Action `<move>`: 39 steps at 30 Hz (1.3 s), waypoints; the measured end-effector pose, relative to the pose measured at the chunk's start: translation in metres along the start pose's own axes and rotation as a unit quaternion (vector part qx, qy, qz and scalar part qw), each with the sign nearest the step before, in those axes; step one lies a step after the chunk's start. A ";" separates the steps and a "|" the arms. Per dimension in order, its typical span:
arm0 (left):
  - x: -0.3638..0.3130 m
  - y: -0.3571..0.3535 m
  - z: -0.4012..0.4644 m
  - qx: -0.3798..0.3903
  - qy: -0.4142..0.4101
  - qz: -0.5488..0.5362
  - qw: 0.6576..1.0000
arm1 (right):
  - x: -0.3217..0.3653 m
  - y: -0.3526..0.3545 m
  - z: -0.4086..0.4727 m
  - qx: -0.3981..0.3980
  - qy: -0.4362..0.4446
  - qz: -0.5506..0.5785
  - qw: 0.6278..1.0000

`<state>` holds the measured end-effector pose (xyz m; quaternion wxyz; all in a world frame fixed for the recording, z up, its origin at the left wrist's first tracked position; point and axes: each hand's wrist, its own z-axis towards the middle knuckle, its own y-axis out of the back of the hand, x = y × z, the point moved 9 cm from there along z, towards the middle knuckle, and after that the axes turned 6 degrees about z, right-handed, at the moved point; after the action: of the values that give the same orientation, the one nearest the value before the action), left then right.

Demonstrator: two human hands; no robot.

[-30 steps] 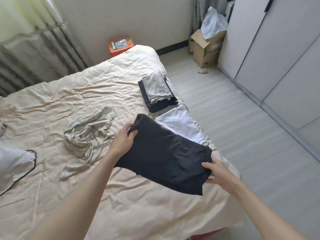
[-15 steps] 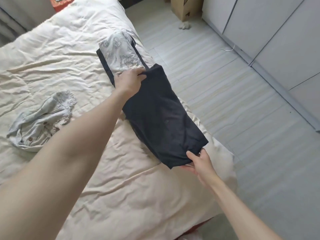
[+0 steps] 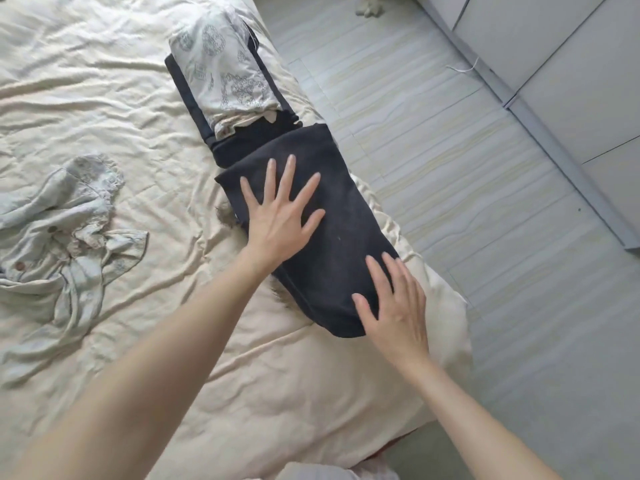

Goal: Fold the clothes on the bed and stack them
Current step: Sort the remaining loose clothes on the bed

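Note:
A folded black garment lies flat near the right edge of the bed; it covers the white garment under it, of which only a sliver shows. My left hand presses on its upper half with fingers spread and straight. My right hand lies flat on its lower corner. Just beyond it sits a stack: a folded pale patterned garment on top of a dark folded one. A crumpled pale green shirt lies unfolded at the left.
The bed's right edge drops to a pale tiled floor. Grey wardrobe doors run along the far right. A small pale object lies on the floor at the top.
Both hands have let go of the black garment's corners after laying it down on the white one; they now press flat on it. The camera has tilted further down.

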<state>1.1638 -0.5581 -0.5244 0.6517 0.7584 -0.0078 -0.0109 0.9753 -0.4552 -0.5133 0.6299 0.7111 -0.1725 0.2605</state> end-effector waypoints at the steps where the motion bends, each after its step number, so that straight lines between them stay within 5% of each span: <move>1: 0.006 -0.010 -0.005 0.024 0.021 -0.004 0.999 | 0.008 -0.012 0.007 0.051 0.038 -0.029 0.998; 4: 0.017 -0.028 -0.007 0.076 0.050 -0.013 0.996 | 0.009 -0.047 0.023 0.191 0.061 -0.103 0.974; 8: 0.019 -0.034 0.000 0.130 0.041 -0.018 0.991 | 0.004 -0.060 0.030 0.248 0.042 -0.134 0.959; 15: 0.027 -0.015 -0.069 0.127 0.073 -0.086 0.985 | 0.029 -0.029 0.018 0.221 0.080 -0.162 0.958; 21: 0.042 -0.033 -0.200 0.125 0.180 -0.156 0.963 | 0.089 -0.034 -0.029 0.196 0.177 -0.142 0.954; 31: 0.160 -0.109 -0.387 0.188 0.366 -0.192 0.891 | 0.188 -0.176 -0.096 0.348 0.287 -0.241 0.859; 35: 0.232 -0.146 -0.435 0.203 0.429 -0.251 0.844 | 0.236 -0.237 -0.098 0.353 0.284 -0.250 0.856; 39: 0.296 -0.190 -0.461 0.268 0.417 -0.218 0.841 | 0.270 -0.298 -0.099 0.374 0.263 -0.256 0.852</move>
<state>1.4716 -0.0816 -0.6451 0.3457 0.8185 0.4275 0.1670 1.3485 -0.2913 -0.5882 0.3824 0.8169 0.2984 0.3120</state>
